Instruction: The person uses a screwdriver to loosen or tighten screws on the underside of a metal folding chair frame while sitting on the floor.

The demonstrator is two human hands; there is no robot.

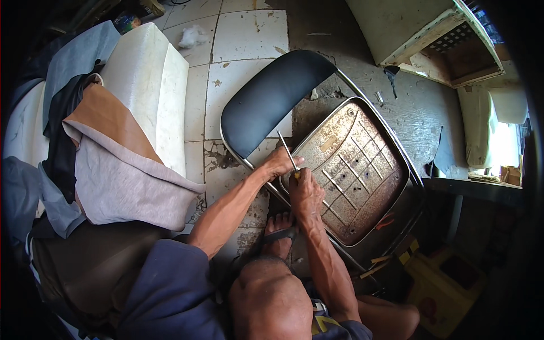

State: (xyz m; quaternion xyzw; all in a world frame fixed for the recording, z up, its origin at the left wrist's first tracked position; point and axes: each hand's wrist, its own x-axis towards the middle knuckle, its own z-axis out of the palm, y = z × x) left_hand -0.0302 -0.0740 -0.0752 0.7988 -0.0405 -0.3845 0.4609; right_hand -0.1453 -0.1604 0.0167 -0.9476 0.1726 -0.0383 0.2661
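A metal-framed chair lies in front of me, with a black padded backrest (272, 96) and a rusty, ribbed metal seat pan (362, 164). At the near left edge of that pan my two hands meet. My right hand (307, 195) is closed around the yellow handle of a screwdriver (285, 147), whose thin shaft points up and to the left. Beside the shaft, touching the pan's rim, is my left hand (277, 163). Its fingers are bent together, and whatever they pinch is hidden.
White foam cushions (136, 85) and brown fabric (113, 116) are piled at left. An orange-handled tool (385, 221) lies by the pan's right edge. A wooden box frame (436, 45) stands far right, a yellow container (442, 289) near right. My sandalled foot (279, 232) is close below the chair.
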